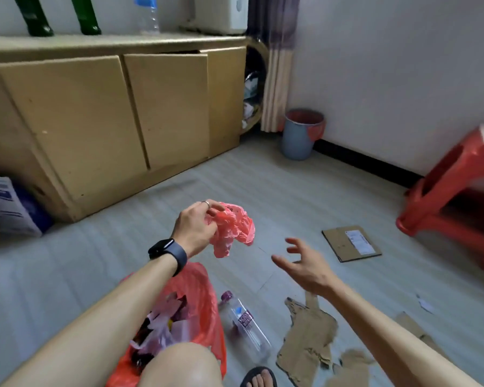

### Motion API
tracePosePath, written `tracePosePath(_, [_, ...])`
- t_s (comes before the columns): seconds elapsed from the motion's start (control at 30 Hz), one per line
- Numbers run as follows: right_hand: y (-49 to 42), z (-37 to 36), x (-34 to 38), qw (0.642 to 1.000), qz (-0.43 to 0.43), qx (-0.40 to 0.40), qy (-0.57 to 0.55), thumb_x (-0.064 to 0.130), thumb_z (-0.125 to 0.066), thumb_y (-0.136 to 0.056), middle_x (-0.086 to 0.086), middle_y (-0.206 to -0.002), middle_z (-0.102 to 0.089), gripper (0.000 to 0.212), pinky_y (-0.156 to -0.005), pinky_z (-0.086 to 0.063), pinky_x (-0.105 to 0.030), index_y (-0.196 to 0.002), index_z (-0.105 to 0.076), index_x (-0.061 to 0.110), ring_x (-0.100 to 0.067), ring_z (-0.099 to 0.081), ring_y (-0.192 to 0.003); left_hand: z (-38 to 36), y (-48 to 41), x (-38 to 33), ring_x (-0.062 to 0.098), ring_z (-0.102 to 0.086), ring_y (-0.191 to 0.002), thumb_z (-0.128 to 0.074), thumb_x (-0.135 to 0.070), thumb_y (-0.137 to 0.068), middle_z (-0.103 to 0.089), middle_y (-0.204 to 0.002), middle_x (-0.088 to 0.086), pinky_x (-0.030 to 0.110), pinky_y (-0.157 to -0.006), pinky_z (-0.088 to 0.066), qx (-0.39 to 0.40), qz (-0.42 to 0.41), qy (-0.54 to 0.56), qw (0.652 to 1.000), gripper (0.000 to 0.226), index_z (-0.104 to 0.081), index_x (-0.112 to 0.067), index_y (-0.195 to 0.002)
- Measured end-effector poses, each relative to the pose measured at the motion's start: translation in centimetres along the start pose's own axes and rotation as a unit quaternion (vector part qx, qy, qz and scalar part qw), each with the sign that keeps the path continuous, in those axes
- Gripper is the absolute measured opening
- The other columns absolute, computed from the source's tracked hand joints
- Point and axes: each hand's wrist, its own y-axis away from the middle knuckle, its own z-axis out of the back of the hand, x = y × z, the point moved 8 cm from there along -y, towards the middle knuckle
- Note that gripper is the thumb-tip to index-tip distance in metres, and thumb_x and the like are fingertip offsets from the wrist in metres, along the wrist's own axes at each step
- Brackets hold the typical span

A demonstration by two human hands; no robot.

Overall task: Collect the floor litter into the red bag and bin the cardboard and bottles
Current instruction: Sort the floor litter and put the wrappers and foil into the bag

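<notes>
On floor [263,185]: bag [204,303] at left; bottle [246,328] just right of it; cardboard [305,339] right of bottle; bin [299,135] behind, by wall [389,65]; stool [458,208] far right

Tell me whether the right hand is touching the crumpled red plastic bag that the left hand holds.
Apart. The head view shows bare floor between the open right hand and the crumpled red plastic bag, which only the left hand pinches.

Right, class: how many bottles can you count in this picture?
4. Three stand on the cabinet top: the left green bottle, the right green bottle, the clear bottle. The purple-capped bottle lies on the floor beside the red bag, which may hide more.
</notes>
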Motion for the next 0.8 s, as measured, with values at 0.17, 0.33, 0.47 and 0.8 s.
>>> tracePosePath(0.17, [5.1,12.9,-9.5,0.972,-0.133,-0.134,-0.139,0.076,-0.063,-0.076,-0.005,-0.139,-0.055,0.098,-0.099,-0.046,-0.036,-0.153,-0.029,0.026,-0.023,-0.057,-0.119,-6.2,-0.4,-13.1,-0.004,-0.066,-0.077,-0.073,-0.022,-0.083,-0.072,-0.085,-0.013,0.012,-0.067,-0.053,0.070,-0.055,0.168,0.982,0.013,-0.071,-0.031,-0.092])
tracePosePath(0.33, [10.2,18.6,-15.3,0.911,-0.148,-0.163,-0.348,0.076,-0.071,-0.068,-0.002,-0.146,-0.049,0.108,-0.085,-0.057,-0.041,-0.151,-0.005,0.055,-0.023,-0.066,-0.112,-12.6,1.1,-23.1,0.008,-0.070,-0.086,-0.070,-0.011,-0.083,-0.073,-0.084,-0.015,0.025,-0.081,-0.059,0.179,-0.116,0.225,0.951,0.023,-0.072,-0.033,-0.089])
tracePosePath(0.47, [13.0,22.5,-18.0,0.905,-0.127,-0.281,-0.295,0.045,-0.078,-0.083,-0.002,-0.117,-0.070,0.048,-0.058,-0.060,-0.034,-0.125,-0.063,0.029,-0.017,-0.073,-0.083,-17.2,3.3,-27.0,0.000,-0.068,-0.085,-0.071,-0.006,-0.083,-0.072,-0.088,-0.015,0.022,-0.079,-0.058,0.213,-0.186,0.180,0.942,0.032,-0.071,-0.035,-0.097])
tracePosePath(0.8, [17.8,28.4,-25.6,0.862,-0.181,-0.441,-0.173,0.036,-0.077,-0.084,0.008,-0.082,-0.074,0.007,-0.080,-0.059,-0.041,-0.080,-0.071,0.034,-0.020,-0.072,-0.086,-19.2,2.5,-24.3,0.026,-0.063,-0.071,-0.061,0.001,-0.087,-0.058,-0.090,-0.002,0.032,-0.061,-0.054,0.070,-0.307,-0.037,0.949,0.031,-0.063,-0.029,-0.092])
